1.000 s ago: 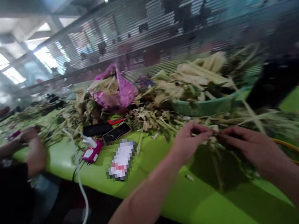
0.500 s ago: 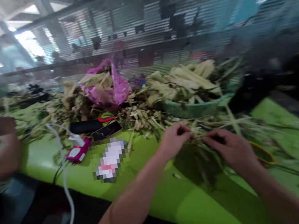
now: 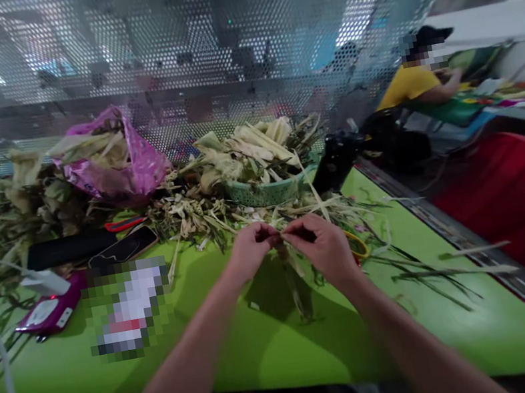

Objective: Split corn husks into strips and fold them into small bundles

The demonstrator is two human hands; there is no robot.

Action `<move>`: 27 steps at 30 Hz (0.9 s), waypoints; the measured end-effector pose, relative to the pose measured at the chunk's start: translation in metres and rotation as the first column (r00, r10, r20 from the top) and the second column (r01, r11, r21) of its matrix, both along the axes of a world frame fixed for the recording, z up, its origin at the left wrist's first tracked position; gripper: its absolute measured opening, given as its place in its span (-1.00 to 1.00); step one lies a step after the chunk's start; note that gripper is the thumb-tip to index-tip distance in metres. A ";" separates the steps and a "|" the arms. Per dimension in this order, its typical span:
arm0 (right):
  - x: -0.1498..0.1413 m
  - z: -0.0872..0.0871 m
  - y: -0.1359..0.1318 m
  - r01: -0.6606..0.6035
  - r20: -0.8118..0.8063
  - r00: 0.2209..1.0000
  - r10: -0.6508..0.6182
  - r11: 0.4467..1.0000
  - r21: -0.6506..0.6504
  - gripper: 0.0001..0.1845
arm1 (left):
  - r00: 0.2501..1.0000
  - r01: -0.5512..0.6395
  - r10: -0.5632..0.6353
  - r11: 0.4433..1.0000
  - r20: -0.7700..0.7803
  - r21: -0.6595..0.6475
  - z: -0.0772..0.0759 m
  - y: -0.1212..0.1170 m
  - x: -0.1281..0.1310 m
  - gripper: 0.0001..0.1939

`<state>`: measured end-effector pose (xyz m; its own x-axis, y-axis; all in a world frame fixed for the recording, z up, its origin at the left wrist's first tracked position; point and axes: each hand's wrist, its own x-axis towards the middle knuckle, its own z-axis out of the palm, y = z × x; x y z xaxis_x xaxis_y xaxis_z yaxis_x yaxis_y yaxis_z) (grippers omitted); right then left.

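Observation:
My left hand and my right hand meet above the green table, both pinched on a thin strip of plant leaf that hangs down between them. The fingertips nearly touch at the strip's top. Just behind the hands lies a heap of dry leaf scraps and a green basket full of pale stalks. A yellow ring lies on the table right of my right hand.
A pink plastic bag of stalks sits at back left. Phones, a pink power bank and a white cable lie left. A perforated metal screen stands behind. A person in yellow sits at right.
The view has swung to the right and steadied. My hands have drawn closer together on the leaf strip. The person at the left has dropped out of sight.

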<state>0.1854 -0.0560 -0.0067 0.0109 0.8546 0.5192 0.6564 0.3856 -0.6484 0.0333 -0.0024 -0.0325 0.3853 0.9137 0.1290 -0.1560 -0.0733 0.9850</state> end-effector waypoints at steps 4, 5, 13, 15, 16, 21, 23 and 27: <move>-0.004 0.001 -0.002 -0.008 -0.011 1.000 0.008 1.000 0.002 -0.90 | 0.999 0.018 -0.017 1.000 -0.041 0.020 0.004 -0.005 0.003 -0.86; -0.005 0.001 -0.002 -0.008 -0.015 1.000 0.008 1.000 0.000 -0.90 | 0.999 0.024 -0.023 0.999 -0.045 0.022 0.005 -0.006 0.003 -0.88; 0.000 0.005 -0.003 -0.052 -0.125 0.991 0.047 0.998 -0.043 -0.83 | 0.999 0.040 -0.040 0.999 0.001 -0.025 0.005 -0.007 0.003 -0.83; 0.004 0.004 -0.003 -0.031 -0.110 0.994 0.025 0.998 -0.052 -0.85 | 1.000 0.030 -0.029 0.999 0.008 -0.034 0.007 -0.007 0.001 -0.85; 0.005 0.004 -0.002 -0.025 -0.086 0.996 0.019 0.998 -0.061 -0.86 | 1.000 0.022 -0.022 0.999 0.007 -0.032 0.008 -0.007 0.001 -0.86; 0.006 0.002 -0.003 0.007 0.055 0.999 -0.002 0.995 -0.095 -0.88 | 1.000 -0.005 0.006 1.000 0.007 -0.031 0.013 -0.008 -0.001 -0.88; 0.005 0.001 -0.003 0.014 0.076 0.997 -0.006 0.995 -0.099 -0.89 | 1.000 -0.004 0.003 1.000 -0.006 -0.031 0.015 -0.008 -0.002 -0.89; 0.006 -0.001 -0.002 0.012 0.076 0.997 -0.002 0.992 -0.125 -0.90 | 1.000 -0.003 0.003 1.000 -0.030 -0.010 0.016 -0.009 -0.002 -0.90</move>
